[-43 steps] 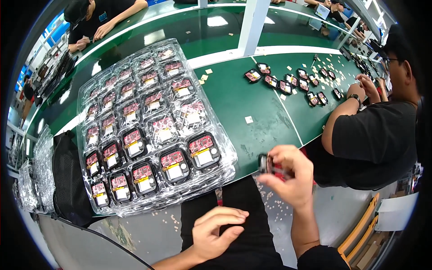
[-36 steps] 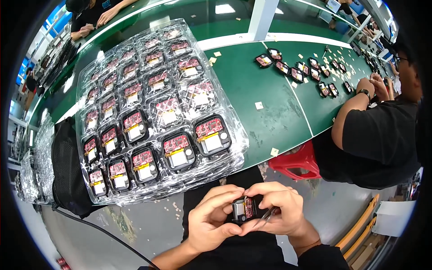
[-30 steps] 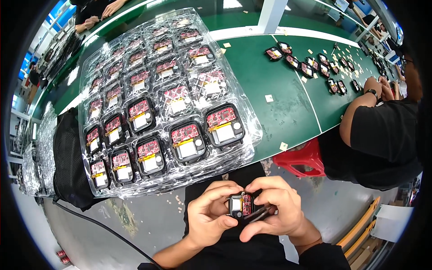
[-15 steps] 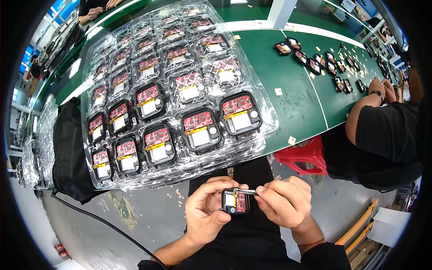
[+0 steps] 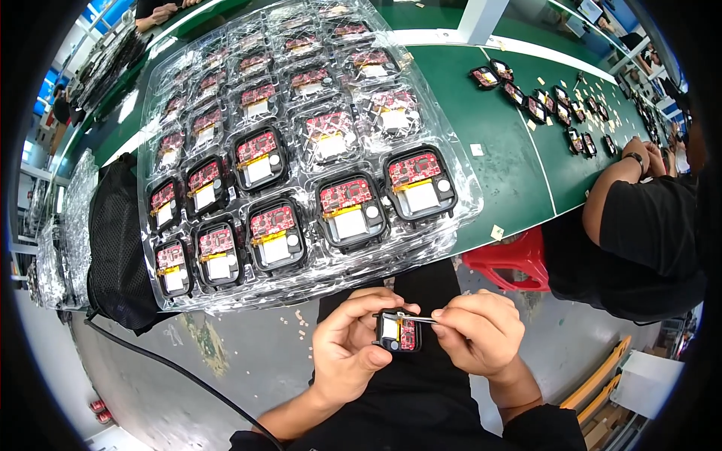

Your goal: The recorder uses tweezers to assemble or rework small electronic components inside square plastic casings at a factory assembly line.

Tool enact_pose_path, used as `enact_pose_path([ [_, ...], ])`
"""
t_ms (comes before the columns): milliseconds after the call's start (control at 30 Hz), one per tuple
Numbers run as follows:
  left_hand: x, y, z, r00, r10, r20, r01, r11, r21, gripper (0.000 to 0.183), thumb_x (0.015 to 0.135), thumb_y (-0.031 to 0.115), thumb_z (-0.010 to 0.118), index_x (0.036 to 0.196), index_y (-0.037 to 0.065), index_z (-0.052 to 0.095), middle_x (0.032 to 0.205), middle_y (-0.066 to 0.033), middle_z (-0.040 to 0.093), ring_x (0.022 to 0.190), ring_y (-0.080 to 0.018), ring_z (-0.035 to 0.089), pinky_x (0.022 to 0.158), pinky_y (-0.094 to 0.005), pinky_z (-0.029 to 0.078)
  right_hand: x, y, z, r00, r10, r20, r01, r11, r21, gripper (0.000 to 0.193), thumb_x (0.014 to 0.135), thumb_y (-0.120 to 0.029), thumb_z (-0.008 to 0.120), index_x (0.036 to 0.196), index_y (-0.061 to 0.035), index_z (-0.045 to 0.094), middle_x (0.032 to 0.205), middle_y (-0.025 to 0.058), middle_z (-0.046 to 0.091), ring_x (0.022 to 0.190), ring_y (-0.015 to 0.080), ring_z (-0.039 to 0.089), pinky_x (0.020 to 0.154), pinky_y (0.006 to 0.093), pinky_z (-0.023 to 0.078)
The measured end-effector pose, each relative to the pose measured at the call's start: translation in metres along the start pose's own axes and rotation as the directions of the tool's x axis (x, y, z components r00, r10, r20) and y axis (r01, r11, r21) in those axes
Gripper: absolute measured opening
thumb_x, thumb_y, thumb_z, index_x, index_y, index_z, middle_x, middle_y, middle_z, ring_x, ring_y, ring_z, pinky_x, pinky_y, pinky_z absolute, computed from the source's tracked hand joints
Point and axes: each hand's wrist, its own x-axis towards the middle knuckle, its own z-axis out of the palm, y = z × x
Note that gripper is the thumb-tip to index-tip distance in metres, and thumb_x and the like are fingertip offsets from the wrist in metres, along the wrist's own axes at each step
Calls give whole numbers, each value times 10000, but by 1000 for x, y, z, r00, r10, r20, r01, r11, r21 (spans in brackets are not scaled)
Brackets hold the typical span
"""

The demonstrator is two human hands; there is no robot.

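Over my lap, my left hand grips a small black watch housing by its edges, fingers along the far side and thumb at the near left. Inside the housing show a red circuit board, a white block, a yellow ribbon and a round grey part. My right hand pinches a pair of metal tweezers. Their tips reach over the far part of the housing, by the yellow ribbon; whether they grip anything there is too small to tell.
Ahead, a stack of clear plastic trays bears rows of similar housings. A black mesh bag lies to its left, with a black cable below. More housings lie on the green table. A co-worker sits right, near a red stool.
The view has shifted slightly, so trays and table appear a little further right. The tweezers have tilted slightly, with their tips still over the housing. Both hands keep their holds.
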Motion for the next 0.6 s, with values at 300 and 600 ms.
enact_pose_path([
  [300,1,2,2,999,-16,-32,17,999,28,682,825,420,846,1217,-75,592,1233,-200,552,1095,-348,673,993,-467,553,2,3,-3,997,59,47,-62,996,70,240,711,-14,834,927,-21,731,822,72,665,558,180,600,487,288,465],
  [600,-3,8,8,1000,-21,-20,22,995,92,680,797,417,868,1197,-67,608,1241,-198,543,1085,-335,675,985,-448,560,-5,2,-2,1000,25,-11,-26,994,-103,176,748,-17,806,895,-19,710,794,77,655,545,190,580,501,301,443],
])
